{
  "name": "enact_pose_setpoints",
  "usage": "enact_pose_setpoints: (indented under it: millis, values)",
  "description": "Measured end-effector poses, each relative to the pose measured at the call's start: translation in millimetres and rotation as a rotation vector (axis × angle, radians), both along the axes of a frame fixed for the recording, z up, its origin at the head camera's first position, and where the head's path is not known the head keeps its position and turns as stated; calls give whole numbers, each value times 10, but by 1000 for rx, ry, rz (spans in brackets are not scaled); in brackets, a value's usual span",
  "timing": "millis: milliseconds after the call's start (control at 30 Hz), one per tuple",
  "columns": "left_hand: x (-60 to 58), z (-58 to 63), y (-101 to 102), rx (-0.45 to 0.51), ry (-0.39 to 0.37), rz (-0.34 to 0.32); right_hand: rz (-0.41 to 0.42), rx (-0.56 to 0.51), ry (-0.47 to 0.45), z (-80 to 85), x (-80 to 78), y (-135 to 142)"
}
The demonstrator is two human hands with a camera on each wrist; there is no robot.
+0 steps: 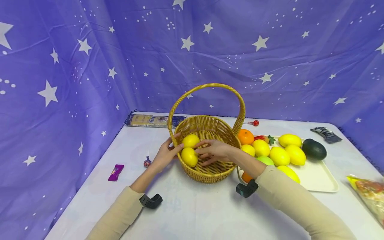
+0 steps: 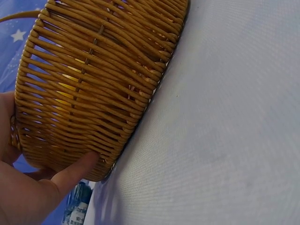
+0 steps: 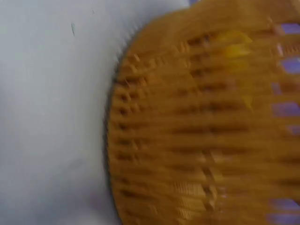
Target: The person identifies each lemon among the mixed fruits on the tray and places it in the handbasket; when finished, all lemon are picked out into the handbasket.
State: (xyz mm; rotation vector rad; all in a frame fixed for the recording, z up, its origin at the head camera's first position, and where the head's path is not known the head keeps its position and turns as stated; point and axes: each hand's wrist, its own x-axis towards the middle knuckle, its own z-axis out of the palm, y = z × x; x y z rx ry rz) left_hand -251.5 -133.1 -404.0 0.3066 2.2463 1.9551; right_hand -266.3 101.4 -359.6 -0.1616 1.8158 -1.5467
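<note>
A round wicker basket point(image 1: 207, 176) with a tall arched handle stands mid-table. Two lemons lie inside it against the left wall: an upper lemon point(image 1: 190, 141) and a lower lemon point(image 1: 189, 157). My left hand point(image 1: 165, 153) grips the basket's left side, thumb at the rim. The left wrist view shows a finger point(image 2: 77, 171) of it along the woven outside. Over the basket's right rim reaches my right hand point(image 1: 216, 151). Its fingers are extended and spread, tips right at the lemons' right sides. The blurred right wrist view holds only the basket wall point(image 3: 187, 131) and tabletop.
Right of the basket, a cream tray point(image 1: 321, 178) bears several lemons, an orange point(image 1: 246, 137), a strawberry point(image 1: 262, 138) and an avocado point(image 1: 314, 149). A long package point(image 1: 150, 120) lies behind left. A purple wrapped sweet point(image 1: 116, 172) is at left, a food bag point(image 1: 369, 193) far right.
</note>
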Motion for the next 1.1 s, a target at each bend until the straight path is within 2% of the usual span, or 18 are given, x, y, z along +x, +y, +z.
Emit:
enact_pose_setpoints:
  millis: [133,200,400,567,733,867,967,1100]
  values:
    - [-5,-17,4,-2,9,9,99,-19,34,134,-33,224]
    - [-8,-21,11,-2,9,10,124,-26,64,221,-36,361]
    - [-10,-18,11,-2,7,11,158,4,196,461,-11,834]
    - [-11,-16,-1,-14,3,10,168,46,281,554,59,1290]
    - [-14,-20,-11,-12,-1,8,148,106,349,534,178,1754]
    - [-14,-23,-12,-10,-3,8,148,139,385,440,291,2108]
    - [-13,-22,-9,-11,1,9,153,123,398,363,383,2338]
    - [-5,-13,-5,-8,9,4,179,35,409,246,487,2593]
